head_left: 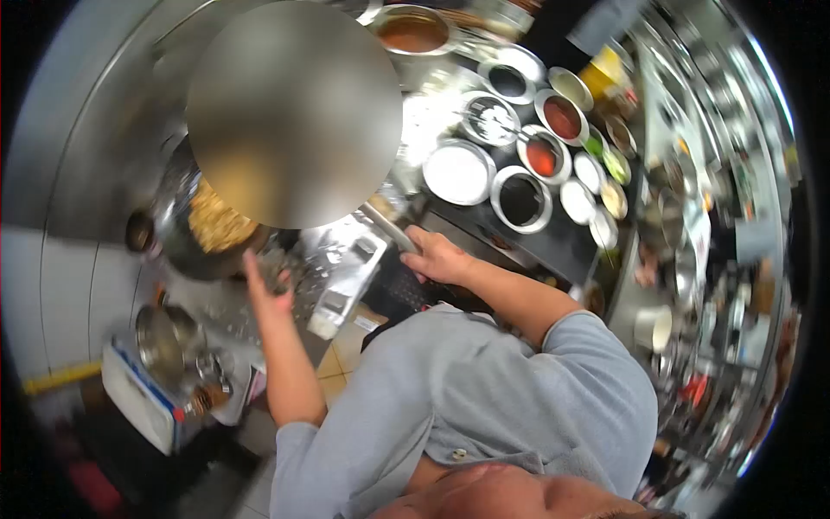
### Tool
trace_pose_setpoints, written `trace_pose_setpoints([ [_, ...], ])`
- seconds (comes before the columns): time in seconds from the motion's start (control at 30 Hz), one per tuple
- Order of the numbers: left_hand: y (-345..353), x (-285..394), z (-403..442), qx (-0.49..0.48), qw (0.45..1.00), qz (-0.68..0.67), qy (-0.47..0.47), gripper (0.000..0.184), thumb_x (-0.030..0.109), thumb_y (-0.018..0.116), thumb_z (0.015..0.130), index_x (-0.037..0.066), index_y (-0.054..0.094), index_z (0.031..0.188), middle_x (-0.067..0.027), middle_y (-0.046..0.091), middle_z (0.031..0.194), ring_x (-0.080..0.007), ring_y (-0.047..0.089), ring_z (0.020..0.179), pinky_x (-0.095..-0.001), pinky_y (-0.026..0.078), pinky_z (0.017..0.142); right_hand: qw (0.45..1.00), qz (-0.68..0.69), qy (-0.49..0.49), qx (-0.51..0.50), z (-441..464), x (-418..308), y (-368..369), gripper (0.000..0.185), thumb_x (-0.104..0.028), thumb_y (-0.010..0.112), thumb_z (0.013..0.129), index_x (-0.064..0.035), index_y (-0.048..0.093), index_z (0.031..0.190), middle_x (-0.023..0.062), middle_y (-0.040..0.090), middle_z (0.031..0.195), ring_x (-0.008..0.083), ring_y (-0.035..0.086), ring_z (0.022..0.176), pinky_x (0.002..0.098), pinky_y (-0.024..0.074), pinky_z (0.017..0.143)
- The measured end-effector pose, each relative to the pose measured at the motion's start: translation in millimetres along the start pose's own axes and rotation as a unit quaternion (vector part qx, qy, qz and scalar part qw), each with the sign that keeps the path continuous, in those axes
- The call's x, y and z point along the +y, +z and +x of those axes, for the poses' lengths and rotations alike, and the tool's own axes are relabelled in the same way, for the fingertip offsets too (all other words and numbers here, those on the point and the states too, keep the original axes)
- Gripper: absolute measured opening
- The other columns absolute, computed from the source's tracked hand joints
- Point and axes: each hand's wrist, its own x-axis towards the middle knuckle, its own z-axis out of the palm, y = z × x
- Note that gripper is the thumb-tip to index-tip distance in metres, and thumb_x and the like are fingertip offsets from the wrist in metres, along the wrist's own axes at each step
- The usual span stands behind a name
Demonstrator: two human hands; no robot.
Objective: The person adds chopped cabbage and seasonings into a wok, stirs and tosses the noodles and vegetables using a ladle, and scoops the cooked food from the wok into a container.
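Note:
My right hand [437, 255] is wrapped round a pale straight handle [389, 227]. The handle's far end runs up and left behind a large blurred round patch, so I cannot tell what kind of tool it is. Just below the rim of a dark wok [177, 238], my left hand [272, 290] is held up with its fingers stretched and apart, and I see nothing in it. Yellowish-brown food in small pieces [220, 223] lies in the wok. The blurred patch hides the wok's right part.
Several round containers of sauces and seasonings, among them a red sauce [542, 157] and a white one [458, 173], stand on the counter to the right. A pot of orange-brown liquid [415, 35] is at the top. Metal bowls [169, 337] and a white tub [138, 398] sit lower left.

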Motion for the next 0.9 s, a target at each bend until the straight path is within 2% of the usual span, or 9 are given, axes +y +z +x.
trace_pose_setpoints([
  [0.07,-23.6,-8.9,-12.9,-0.053,0.997,0.064,-0.006,0.041,0.045,0.073,0.090,0.014,0.064,0.114,-0.0042,0.069,0.097,-0.0152,0.064,0.072,-0.0265,0.042,0.046,0.958,0.249,0.094,-0.108,-63.7,16.2,-38.3,0.026,-0.021,0.062,0.096,-0.0021,0.050,0.109,0.0149,0.066,0.083,0.0278,0.069,0.081,0.0427,0.0528,0.071],
  [0.13,-31.7,-25.7,-33.3,-0.080,0.991,0.110,0.007,0.041,0.047,0.071,0.092,0.013,0.065,0.114,-0.0042,0.071,0.098,-0.0151,0.066,0.072,-0.0277,0.044,0.047,0.963,0.174,0.200,-0.053,-140.2,19.7,-74.0,0.030,-0.019,0.062,0.095,-0.0052,0.050,0.119,0.0186,0.067,0.087,0.0288,0.070,0.081,0.0433,0.0532,0.070],
  [0.2,-50.3,-52.3,-51.4,0.010,0.980,0.200,0.002,0.038,0.044,0.069,0.094,0.012,0.065,0.114,-0.0062,0.071,0.101,-0.0162,0.068,0.077,-0.0277,0.049,0.051,0.984,0.070,0.130,0.098,-215.2,64.4,-71.2,0.046,-0.018,0.062,0.095,-0.0115,0.046,0.137,0.0233,0.068,0.092,0.0354,0.070,0.085,0.0449,0.0530,0.074],
  [0.3,-44.5,-92.4,-79.1,-0.070,0.955,0.284,-0.044,0.040,0.041,0.068,0.095,0.008,0.066,0.116,-0.0080,0.071,0.105,-0.0186,0.070,0.083,-0.0301,0.055,0.062,0.954,0.025,0.263,0.144,-280.8,72.9,-80.5,0.062,-0.017,0.061,0.095,-0.0146,0.034,0.151,0.0262,0.069,0.098,0.0421,0.069,0.090,0.0478,0.0524,0.078],
  [0.33,-26.6,-112.4,-96.1,-0.057,0.958,0.278,-0.043,0.040,0.037,0.068,0.096,0.004,0.065,0.119,-0.0077,0.071,0.107,-0.0205,0.070,0.088,-0.0328,0.057,0.074,0.954,0.029,0.264,0.142,-292.7,84.6,-80.4,0.062,-0.017,0.061,0.095,-0.0146,0.034,0.151,0.0262,0.069,0.098,0.0421,0.069,0.090,0.0478,0.0524,0.078],
  [0.53,-7.4,-188.1,-116.5,-0.146,0.941,0.299,-0.061,0.044,0.036,0.067,0.097,0.003,0.061,0.126,-0.0102,0.069,0.117,-0.0235,0.069,0.100,-0.0376,0.057,0.084,0.945,-0.045,0.297,0.132,-325.7,132.7,-75.3,0.071,-0.018,0.059,0.095,-0.0144,0.024,0.156,0.0308,0.067,0.103,0.0504,0.063,0.096,0.0548,0.0486,0.085],
  [0.63,-14.3,-202.7,-124.8,-0.145,0.938,0.313,-0.036,0.046,0.036,0.068,0.096,0.002,0.061,0.126,-0.0109,0.068,0.119,-0.0232,0.068,0.105,-0.0378,0.055,0.088,0.950,-0.064,0.268,0.145,-332.9,139.1,-77.1,0.066,-0.016,0.059,0.095,-0.0116,0.030,0.154,0.0262,0.068,0.091,0.0428,0.068,0.083,0.0497,0.0522,0.076],
  [0.8,-17.0,-205.6,-146.0,-0.127,0.950,0.284,-0.025,0.045,0.034,0.069,0.096,0.002,0.061,0.126,-0.0096,0.068,0.116,-0.0220,0.067,0.101,-0.0359,0.055,0.085,0.879,0.317,0.326,0.147,-338.0,120.7,-99.8,0.056,-0.011,0.059,0.094,-0.0085,0.043,0.147,0.0072,0.059,0.074,0.0150,0.057,0.061,0.0332,0.0485,0.057],
  [0.9,-24.0,-203.8,-147.2,-0.099,0.961,0.257,-0.020,0.043,0.031,0.071,0.095,0.002,0.060,0.125,-0.0085,0.068,0.111,-0.0206,0.067,0.095,-0.0348,0.056,0.079,0.862,0.373,0.319,0.129,-339.9,111.8,-113.9,0.058,-0.011,0.061,0.093,-0.0081,0.041,0.148,0.0094,0.063,0.080,0.0201,0.061,0.068,0.0357,0.0521,0.066],
])
